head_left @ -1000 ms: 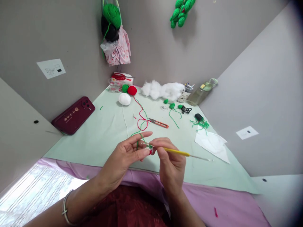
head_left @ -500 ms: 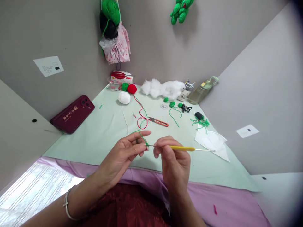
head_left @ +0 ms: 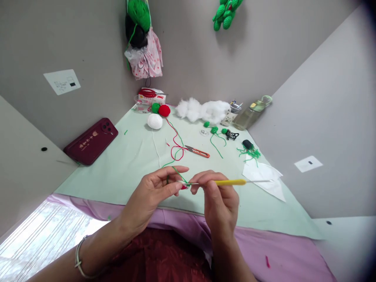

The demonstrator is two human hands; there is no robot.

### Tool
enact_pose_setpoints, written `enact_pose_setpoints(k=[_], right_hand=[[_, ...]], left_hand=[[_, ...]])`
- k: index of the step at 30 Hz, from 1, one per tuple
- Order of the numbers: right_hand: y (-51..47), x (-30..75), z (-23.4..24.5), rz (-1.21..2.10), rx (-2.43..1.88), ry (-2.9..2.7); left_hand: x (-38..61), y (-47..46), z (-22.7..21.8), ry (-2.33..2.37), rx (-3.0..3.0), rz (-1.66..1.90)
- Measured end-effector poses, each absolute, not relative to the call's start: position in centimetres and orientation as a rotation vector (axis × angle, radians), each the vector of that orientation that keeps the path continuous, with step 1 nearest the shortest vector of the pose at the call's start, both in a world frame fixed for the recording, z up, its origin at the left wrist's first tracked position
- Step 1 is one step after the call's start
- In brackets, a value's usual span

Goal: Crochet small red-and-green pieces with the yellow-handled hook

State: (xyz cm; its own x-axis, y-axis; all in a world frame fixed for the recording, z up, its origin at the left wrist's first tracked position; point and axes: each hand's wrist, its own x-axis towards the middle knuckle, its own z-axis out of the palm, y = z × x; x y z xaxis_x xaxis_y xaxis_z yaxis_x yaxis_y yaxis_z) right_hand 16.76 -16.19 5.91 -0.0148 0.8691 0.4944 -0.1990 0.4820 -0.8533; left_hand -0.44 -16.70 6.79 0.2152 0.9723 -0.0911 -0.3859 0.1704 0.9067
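My left hand [head_left: 154, 192] pinches a tiny red and green crochet piece [head_left: 184, 186] between thumb and fingers, with green yarn [head_left: 176, 170] looped over the forefinger. My right hand [head_left: 219, 199] grips a yellow-handled crochet hook [head_left: 232, 182], its metal tip at the piece. Both hands hover above the near edge of the pale green mat [head_left: 132, 164]. The yarn runs back to green [head_left: 155, 107] and red [head_left: 164, 111] balls at the far end.
On the mat lie a white ball [head_left: 154, 121], orange snips [head_left: 198, 151], white stuffing [head_left: 202, 110], small green crochet bits [head_left: 214, 130], a white sheet [head_left: 263, 176] and a bottle [head_left: 249, 113]. A maroon phone [head_left: 91, 141] rests at the left. Grey partition walls enclose the desk.
My right hand has drawn the hook rightward and levelled it, then brought its tip back to the piece. My left hand stays in place, still pinching.
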Motion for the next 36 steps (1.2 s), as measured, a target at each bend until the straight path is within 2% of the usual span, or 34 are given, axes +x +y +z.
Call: enact_pose_setpoints(k=[8,15,21,27,33,36], right_hand=[[-17.1,17.4,5.9,0.556,-0.719,-1.604],[-17.0,17.1,5.9,0.656,-0.695,-1.507],[-16.9,17.1,5.8,0.565,-0.699,-1.576],[-17.1,17.2,5.6,0.29,-0.703,-1.792],[-17.3,16.4,3.8,-0.169,-0.753,-1.902],[-17.2,16.2,3.9,-0.143,-0.741,-1.873]], left_hand=[[-0.5,-16.8,6.9,0.856,0.936,1.179],[-0.6,-16.7,6.9,0.843,0.996,1.185],[-0.7,-16.8,7.0,0.871,1.029,1.18],[-0.6,-16.9,7.2,0.993,1.086,1.249],[-0.1,-17.1,6.9,0.914,0.967,1.282],[-0.2,-16.8,6.9,0.802,0.772,1.171]])
